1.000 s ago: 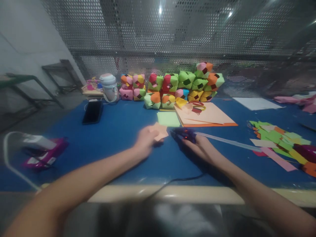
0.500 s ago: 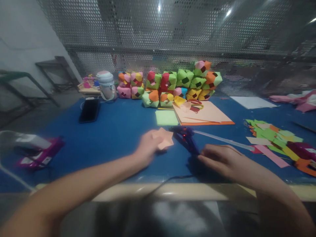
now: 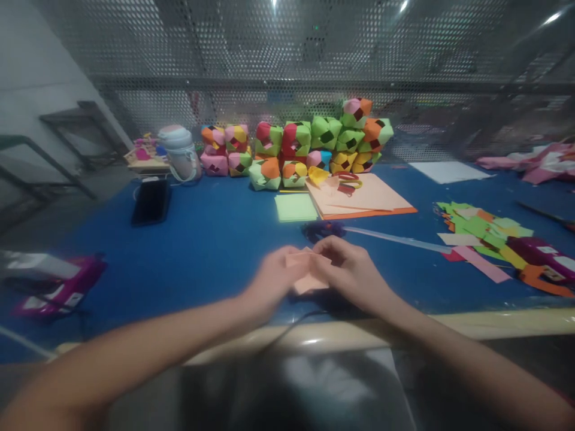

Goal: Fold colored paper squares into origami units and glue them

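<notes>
We pinch a folded peach paper piece (image 3: 311, 284) between our left hand (image 3: 272, 276) and our right hand (image 3: 353, 270), held close together over the near middle of the blue table (image 3: 211, 251). Just beyond them lies a dark glue gun (image 3: 327, 228), its translucent glue stick (image 3: 395, 237) pointing right toward paper scraps (image 3: 478, 226). Farther back, we see light green sheets (image 3: 295, 207) left of a peach sheet stack (image 3: 384, 195), with colorful paper balls (image 3: 326, 133) behind.

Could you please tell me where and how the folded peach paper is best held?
I'd pinch the folded peach paper lightly by its sides, left hand from the left, right hand from the right; it looks thin, with its near edge uncovered.
</notes>
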The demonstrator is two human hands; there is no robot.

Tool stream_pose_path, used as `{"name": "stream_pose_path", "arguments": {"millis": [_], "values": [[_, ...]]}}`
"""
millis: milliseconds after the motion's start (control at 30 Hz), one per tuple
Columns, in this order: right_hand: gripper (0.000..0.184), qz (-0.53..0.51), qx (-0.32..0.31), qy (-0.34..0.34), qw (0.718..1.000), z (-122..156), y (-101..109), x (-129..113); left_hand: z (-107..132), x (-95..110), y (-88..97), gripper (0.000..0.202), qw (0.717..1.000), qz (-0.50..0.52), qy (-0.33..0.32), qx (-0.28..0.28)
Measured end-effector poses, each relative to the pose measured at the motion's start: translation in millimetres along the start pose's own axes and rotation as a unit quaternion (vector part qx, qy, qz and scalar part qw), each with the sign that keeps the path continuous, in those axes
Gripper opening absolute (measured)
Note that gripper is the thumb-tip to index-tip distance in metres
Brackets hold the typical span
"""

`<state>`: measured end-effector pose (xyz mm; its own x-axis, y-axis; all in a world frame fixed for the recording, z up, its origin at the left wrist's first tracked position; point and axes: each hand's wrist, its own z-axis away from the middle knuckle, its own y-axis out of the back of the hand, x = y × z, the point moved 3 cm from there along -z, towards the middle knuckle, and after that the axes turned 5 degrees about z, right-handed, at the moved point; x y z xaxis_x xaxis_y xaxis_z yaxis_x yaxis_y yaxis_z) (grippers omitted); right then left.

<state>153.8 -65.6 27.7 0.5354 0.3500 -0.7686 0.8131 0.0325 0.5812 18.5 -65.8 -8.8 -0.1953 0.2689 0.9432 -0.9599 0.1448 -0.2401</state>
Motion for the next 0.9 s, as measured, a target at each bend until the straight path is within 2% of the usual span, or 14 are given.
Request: {"name": "stream_pose_path", "arguments": {"millis": [100,300,400,700,900], "values": [[0.008,-0.023,-0.003,-0.030,0.999,1,0,3,0,0,-0.5,0.016,1.000,-0.024,-0.008,-0.006],[0.009,-0.050,-0.013,-0.067,0.996,1,0,6,0,5,0.5,0.015,0.999,-0.019,-0.028,0.023],[0.008,-0.058,-0.011,-0.052,0.997,1,0,6,1,8,0.8,0.016,0.998,-0.030,-0.039,0.028],[0.012,-0.035,-0.016,0.004,0.999,3,2,1,-3,12,1.5,0.010,1.000,-0.014,-0.018,0.021],[0.014,-0.007,-0.005,0.028,1.000,4,2,2,-4,10,1.0,0.011,1.000,0.004,-0.011,-0.002]]}}
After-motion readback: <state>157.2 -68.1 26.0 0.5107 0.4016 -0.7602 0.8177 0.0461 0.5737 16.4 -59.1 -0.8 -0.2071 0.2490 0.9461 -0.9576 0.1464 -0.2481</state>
